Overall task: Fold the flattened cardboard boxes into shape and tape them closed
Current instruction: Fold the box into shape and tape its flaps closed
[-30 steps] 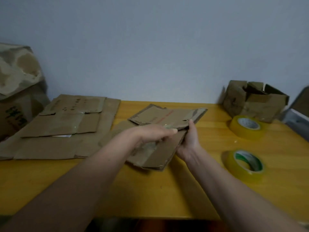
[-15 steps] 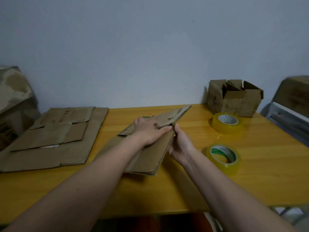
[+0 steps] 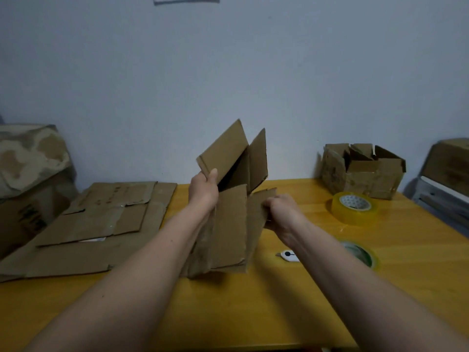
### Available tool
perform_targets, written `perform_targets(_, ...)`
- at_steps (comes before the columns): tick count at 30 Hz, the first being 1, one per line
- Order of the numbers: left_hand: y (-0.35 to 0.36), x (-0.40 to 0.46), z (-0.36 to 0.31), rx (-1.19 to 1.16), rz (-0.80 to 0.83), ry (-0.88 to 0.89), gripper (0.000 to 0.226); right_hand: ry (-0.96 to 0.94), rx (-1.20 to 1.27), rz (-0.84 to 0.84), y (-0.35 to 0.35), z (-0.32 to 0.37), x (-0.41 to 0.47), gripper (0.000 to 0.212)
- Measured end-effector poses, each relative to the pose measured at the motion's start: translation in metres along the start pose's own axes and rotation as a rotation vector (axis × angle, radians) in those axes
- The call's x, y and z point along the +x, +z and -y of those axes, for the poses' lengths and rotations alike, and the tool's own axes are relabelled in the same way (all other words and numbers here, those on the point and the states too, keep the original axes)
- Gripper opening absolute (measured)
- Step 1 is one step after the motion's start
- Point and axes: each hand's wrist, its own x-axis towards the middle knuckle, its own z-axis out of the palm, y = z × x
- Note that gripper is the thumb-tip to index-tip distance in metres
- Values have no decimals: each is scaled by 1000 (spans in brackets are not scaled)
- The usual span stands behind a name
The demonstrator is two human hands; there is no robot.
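Observation:
A small brown cardboard box point(image 3: 232, 224) stands on end at the middle of the yellow table point(image 3: 253, 308), partly opened, its flaps spread above and below. My left hand point(image 3: 204, 190) grips an upper flap on the left side, thumb on its face. My right hand point(image 3: 280, 212) grips the box's right wall with curled fingers. A stack of flattened cardboard boxes point(image 3: 96, 224) lies on the table to the left. Two rolls of clear tape sit on the right: one tape roll point(image 3: 354, 208) further back, a nearer tape roll point(image 3: 360, 254) partly behind my right forearm.
A small white cutter point(image 3: 288, 255) lies on the table just right of the held box. A folded, open-topped cardboard box point(image 3: 363, 171) sits at the back right against the wall. Large boxes point(image 3: 28, 174) stand off the left edge, grey furniture point(image 3: 444, 196) off the right.
The flat box has been lifted off the table onto its end and pulled partly open. My left hand moved up to a top flap. The white cutter has come into sight.

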Motion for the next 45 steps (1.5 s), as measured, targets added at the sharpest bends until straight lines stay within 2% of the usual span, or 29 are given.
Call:
perform_targets(3,-21,8,-12,-17,-129,14,35,-59,-95,-144,-8,23,4,25)
perform_targets(5,-33,13,-19,-42,-220,-21,27,-86,-104,-226,-14,40,6,16)
perform_targets(7,-44,14,-28,-86,-328,-117,22,-98,-72,-164,-18,57,2,11)
perform_targets(10,-51,11,-40,-125,-431,-253,23,-80,-82,62,-14,83,-15,3)
perform_targets(13,-55,4,-42,-119,-436,-283,22,-57,-88,125,-11,100,-24,6)
perform_targets(18,-63,-5,-14,-49,-404,-346,36,-81,-272,-62,-11,99,-11,25)
perform_targets(22,-69,-4,4,-88,-455,-395,44,-46,-269,-139,-12,86,9,12)
perform_targets(24,-71,-1,13,-124,-450,-445,55,-55,-344,-125,-8,79,18,16)
perform_targets(26,-72,-4,22,-92,-368,-467,82,-44,-437,-111,-4,69,24,20)
perform_targets(28,-68,-9,35,211,-271,-295,98,-26,-476,-128,-4,59,31,23)
perform_targets(30,-64,-7,45,602,-206,53,84,-8,-475,-141,-9,54,39,27)
perform_targets(32,-64,1,43,885,-9,359,48,15,-475,-133,-16,53,45,30)
perform_targets(34,-60,6,34,1116,195,451,23,33,-462,-120,-23,51,52,32)
perform_targets(37,-53,9,16,1483,340,427,29,31,-511,-84,-28,47,58,37)
perform_targets(39,-50,12,8,1417,413,380,41,-32,-548,-90,-31,45,62,49)
perform_targets(41,-52,13,8,1129,467,293,59,-95,-579,-106,-35,43,64,60)
perform_targets(43,-57,13,16,917,470,243,70,-126,-594,-95,-42,41,66,51)
perform_targets(45,-61,9,23,939,482,241,78,-113,-563,-73,-49,41,72,32)
